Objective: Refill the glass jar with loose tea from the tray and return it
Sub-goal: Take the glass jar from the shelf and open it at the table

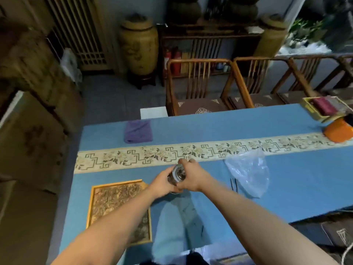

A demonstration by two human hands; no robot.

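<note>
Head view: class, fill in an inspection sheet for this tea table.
Surface: blue tablecloth, patterned runner across it.
Job's things: glass jar, partly hidden by both hands; tray of loose tea near left.
Clutter: purple cloth, clear plastic bag, orange object.
Hands: left hand and right hand grip the jar.
Cables: white cord, lower right.
Surroundings: wooden chairs, large urn.
</note>
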